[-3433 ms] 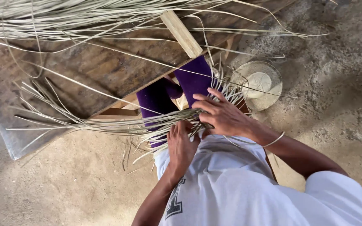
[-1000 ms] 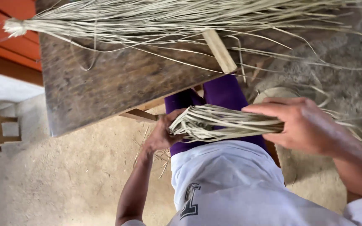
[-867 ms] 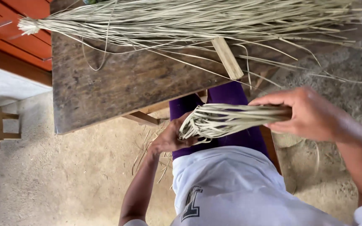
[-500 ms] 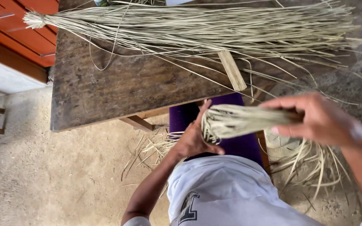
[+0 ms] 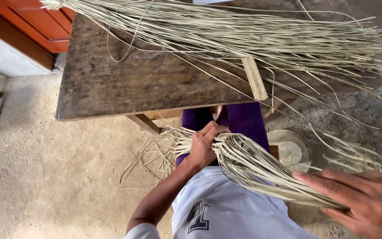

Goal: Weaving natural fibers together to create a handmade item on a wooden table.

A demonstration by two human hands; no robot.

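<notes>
A dark wooden table [image 5: 124, 88] fills the far half of the scene, its near edge running from the left corner across to just above the person's purple-clad legs [image 5: 244, 121], which reach under that edge. A long sheaf of pale straw [image 5: 253, 40] lies across the far side of the tabletop, its loose ends fanning past the table's right edge, and a short wooden stick [image 5: 254, 79] rests on the top near the near edge, tilted. To the left of the table the bare earthen floor [image 5: 45, 177] lies open, with a few loose straw scraps [image 5: 149, 155] scattered just beside the table leg; to the right, on the floor, sits a small round woven disc [image 5: 292, 150], near the legs. The left hand [image 5: 204, 144] is closed in a fist around one end of a bundle of straw strips [image 5: 261, 170], just below the table's near edge, with short strip ends sticking out to its left. From there the bundle slants down to the right across the white shirt [image 5: 226, 208]. The right hand [image 5: 361, 199] holds the bundle's other end at the near right corner, fingers long and nearly straight over the strips, thumb underneath, with more strip ends fanning out beyond it.
</notes>
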